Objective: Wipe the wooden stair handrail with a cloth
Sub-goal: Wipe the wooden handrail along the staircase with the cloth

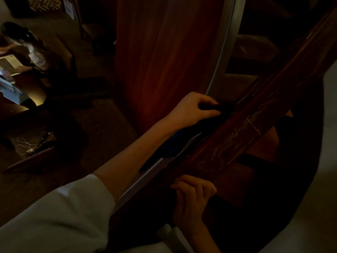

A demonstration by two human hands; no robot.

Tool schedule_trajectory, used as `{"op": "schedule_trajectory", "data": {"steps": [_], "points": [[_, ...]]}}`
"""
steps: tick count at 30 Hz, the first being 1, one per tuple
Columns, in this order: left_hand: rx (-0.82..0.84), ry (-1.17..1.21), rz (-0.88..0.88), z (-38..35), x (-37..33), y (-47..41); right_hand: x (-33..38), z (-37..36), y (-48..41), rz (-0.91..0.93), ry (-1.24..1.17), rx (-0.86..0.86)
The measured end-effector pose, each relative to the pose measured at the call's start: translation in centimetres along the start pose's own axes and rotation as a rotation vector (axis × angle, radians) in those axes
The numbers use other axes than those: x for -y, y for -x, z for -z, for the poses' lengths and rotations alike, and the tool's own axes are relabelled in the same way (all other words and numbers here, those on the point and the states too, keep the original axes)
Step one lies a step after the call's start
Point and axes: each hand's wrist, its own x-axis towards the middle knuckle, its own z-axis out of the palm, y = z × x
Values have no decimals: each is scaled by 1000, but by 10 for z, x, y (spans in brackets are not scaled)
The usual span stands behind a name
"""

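Dark red-brown wooden stair handrail [246, 128], slanting from lower left to upper right, both hands on it.
The left hand [193, 108], arm stretched out from a white sleeve [60, 216], grips a dark blue cloth [175, 143] against the rail's far edge, beside a grey metal strip [156, 167]; the right hand [193, 198] curls its fingers round the near lower edge. Beyond the left hand the rail runs bare toward the upper right.

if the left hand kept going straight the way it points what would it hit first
Most likely the handrail. The left hand points up and right, its fingers curled round the cloth right at the rail's side, so it would press into the wood at once. The picture is dim, so depth is unsure.
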Motion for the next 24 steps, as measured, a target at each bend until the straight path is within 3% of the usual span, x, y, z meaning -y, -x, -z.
{"op": "schedule_trajectory", "data": {"steps": [4, 9, 16, 20, 24], "points": [[202, -31, 75, 22, 22, 42, 2, 0, 1, -17, -19, -4], [-18, 35, 29, 0, 18, 29, 3, 0, 1, -31, -5, 2], [-172, 159, 0, -24, -14, -31, 2, 0, 3, -25, -1, 17], [-119, 246, 32, -17, 21, 26, 2, 0, 3, -25, -23, 20], [-138, 306, 241, -12, 68, 136, 4, -4, 4, -43, -55, -13]]}}
